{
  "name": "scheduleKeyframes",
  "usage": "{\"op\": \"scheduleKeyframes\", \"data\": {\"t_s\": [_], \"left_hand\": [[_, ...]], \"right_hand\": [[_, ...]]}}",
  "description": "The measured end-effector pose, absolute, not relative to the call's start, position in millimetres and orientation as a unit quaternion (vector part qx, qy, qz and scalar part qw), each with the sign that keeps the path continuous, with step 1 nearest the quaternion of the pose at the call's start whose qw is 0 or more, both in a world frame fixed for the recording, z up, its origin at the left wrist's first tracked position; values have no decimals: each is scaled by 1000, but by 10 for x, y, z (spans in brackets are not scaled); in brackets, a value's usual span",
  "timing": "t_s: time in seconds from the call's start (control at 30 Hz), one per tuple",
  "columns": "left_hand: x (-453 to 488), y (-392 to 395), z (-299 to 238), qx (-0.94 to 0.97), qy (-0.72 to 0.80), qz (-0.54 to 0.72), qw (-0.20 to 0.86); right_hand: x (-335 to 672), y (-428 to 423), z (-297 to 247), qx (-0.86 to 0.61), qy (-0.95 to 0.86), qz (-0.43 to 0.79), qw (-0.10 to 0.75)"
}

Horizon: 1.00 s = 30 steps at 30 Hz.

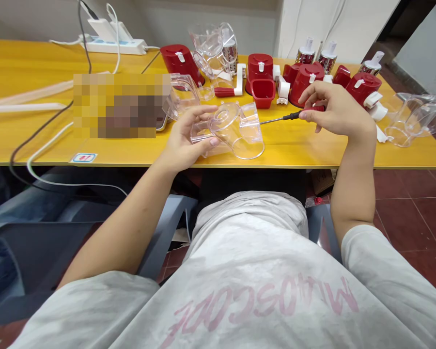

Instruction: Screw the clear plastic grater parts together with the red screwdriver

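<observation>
My left hand (pixel 191 135) is closed around one side of a clear plastic housing (pixel 236 128), which lies tilted near the table's front edge. Its thumb presses on the near side and its fingers reach over the far side. In my right hand (pixel 330 109) is a screwdriver (pixel 290 116) with a red and black handle, held in a pinch. The screwdriver's thin metal shaft points left, and its tip meets the right edge of the housing. Whether a screw sits at the tip is too small to make out.
Behind stand several red plastic bases (pixel 260 68), a red cup (pixel 263 92), a red-handled crank (pixel 229 91) and metal grater drums (pixel 327 57). More clear housings are stacked at the back (pixel 212 46) and at right (pixel 407 121). A power strip (pixel 112 46) and cables occupy the left.
</observation>
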<state>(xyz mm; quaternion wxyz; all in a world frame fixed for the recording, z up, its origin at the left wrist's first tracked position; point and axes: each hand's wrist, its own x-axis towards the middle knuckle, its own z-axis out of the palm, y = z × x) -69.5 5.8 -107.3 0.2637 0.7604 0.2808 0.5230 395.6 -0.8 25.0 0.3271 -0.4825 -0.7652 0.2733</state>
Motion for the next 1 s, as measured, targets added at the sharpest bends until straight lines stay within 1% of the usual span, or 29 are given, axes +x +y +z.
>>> {"op": "scheduleKeyframes", "data": {"t_s": [0.13, 0.23, 0.33, 0.43, 0.63, 0.83, 1.0], "left_hand": [[-683, 54, -1060, 758, 281, 524, 268], [-677, 44, -1044, 760, 286, 519, 268], [-679, 37, -1033, 765, 307, 501, 264], [-681, 41, -1036, 762, 303, 509, 263], [-671, 46, -1052, 753, 271, 533, 273], [-665, 20, -1014, 752, 292, 526, 270], [-670, 5, -970, 759, 306, 508, 269]], "right_hand": [[3933, 40, 255, -489, -770, 232, 337], [3915, 121, 217, -500, -777, 200, 327], [3926, 183, 170, -514, -768, 237, 300], [3975, 195, 153, -507, -773, 260, 279], [4067, 154, 176, -465, -796, 272, 277], [4003, 117, 213, -494, -817, 204, 216], [3892, 42, 221, -524, -818, 147, 186]]}}
